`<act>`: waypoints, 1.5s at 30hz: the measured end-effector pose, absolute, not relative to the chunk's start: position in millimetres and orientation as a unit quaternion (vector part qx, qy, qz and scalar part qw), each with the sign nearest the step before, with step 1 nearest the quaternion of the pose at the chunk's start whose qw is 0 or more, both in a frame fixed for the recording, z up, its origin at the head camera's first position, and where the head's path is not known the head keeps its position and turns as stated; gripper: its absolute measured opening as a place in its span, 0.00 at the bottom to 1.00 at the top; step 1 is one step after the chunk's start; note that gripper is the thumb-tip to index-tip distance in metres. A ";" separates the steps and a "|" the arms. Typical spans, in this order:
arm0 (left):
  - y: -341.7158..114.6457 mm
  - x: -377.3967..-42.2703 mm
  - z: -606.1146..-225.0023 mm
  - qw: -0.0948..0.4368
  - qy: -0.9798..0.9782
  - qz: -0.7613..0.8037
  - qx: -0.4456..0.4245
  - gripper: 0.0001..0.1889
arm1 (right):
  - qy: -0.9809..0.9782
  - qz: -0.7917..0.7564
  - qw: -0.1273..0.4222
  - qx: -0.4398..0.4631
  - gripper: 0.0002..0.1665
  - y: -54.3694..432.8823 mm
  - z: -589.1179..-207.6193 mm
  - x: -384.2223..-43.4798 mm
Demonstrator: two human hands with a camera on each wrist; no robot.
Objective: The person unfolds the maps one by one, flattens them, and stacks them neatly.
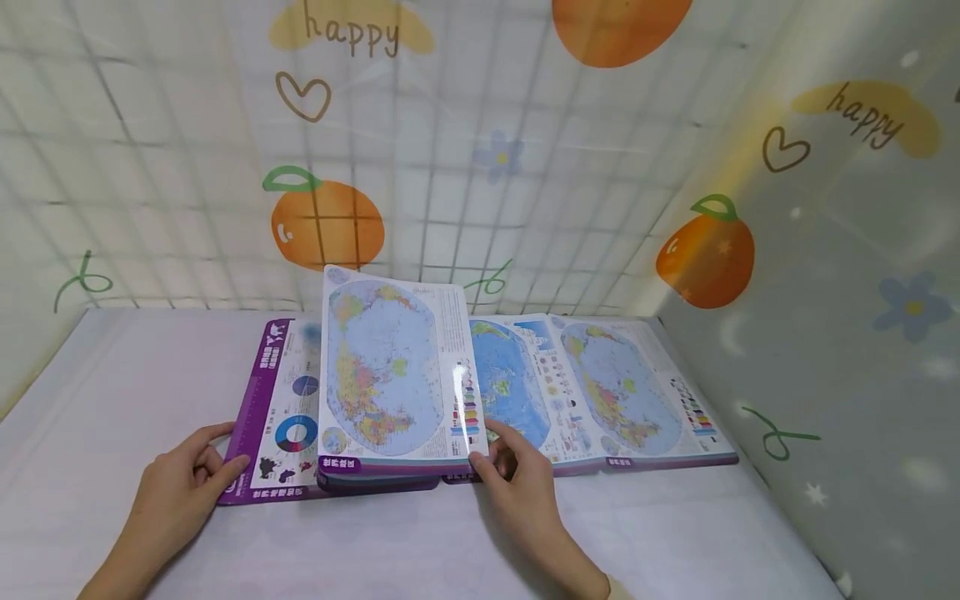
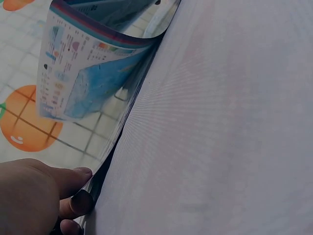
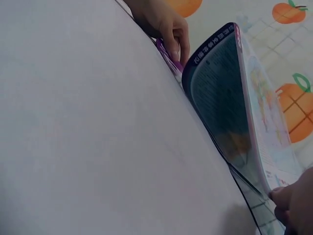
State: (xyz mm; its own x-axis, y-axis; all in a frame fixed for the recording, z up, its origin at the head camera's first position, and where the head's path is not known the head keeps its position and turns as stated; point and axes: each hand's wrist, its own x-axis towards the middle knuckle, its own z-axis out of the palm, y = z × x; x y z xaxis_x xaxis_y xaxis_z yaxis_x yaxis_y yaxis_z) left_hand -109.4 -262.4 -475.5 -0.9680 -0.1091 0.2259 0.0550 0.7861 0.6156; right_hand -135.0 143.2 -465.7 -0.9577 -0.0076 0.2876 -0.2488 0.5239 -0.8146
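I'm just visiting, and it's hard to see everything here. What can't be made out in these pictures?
- Head view: the right part of the chart page, hidden behind the raised map page.
- Head view: the left part of the blue map, hidden behind that raised page.
- Head view: the map page's fine print, too small to read.
- Left wrist view: part of the left grip, cut off by the picture's edge.
- Right wrist view: part of the right grip, likewise.

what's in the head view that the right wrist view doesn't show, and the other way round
Only the head view: the blue ring chart on the purple-edged page, the flat map page at far right and the "happy" lettering.

Only the right wrist view: the dark text-covered face behind the raised map page.

Both: that raised page, left hand, right hand and orange prints.
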 end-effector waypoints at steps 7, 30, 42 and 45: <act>-260.0 -107.6 -473.7 0.107 -0.937 -0.332 0.031 0.27 | -0.872 0.465 0.132 0.073 0.27 161.2 -466.3 -139.9; -259.7 -108.3 -473.5 0.124 -0.938 -0.323 0.026 0.27 | -0.909 0.406 0.097 -0.012 0.29 215.5 -464.4 -148.2; -260.6 -108.3 -473.6 0.125 -0.939 -0.318 0.026 0.27 | -0.919 0.377 0.099 -0.055 0.31 239.8 -464.8 -150.7; -261.1 -108.7 -473.7 0.126 -0.940 -0.317 0.027 0.26 | -0.920 0.373 0.103 -0.061 0.30 245.6 -466.5 -151.8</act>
State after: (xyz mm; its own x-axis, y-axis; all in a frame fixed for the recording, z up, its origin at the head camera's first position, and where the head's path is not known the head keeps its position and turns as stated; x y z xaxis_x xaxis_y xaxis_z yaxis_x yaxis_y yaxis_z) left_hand -108.7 -261.1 -473.7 -0.9669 -0.1311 0.2188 0.0282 0.7978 0.6023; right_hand -151.8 245.6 -466.5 -0.9713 0.1888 0.1449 0.0346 0.7147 -0.6986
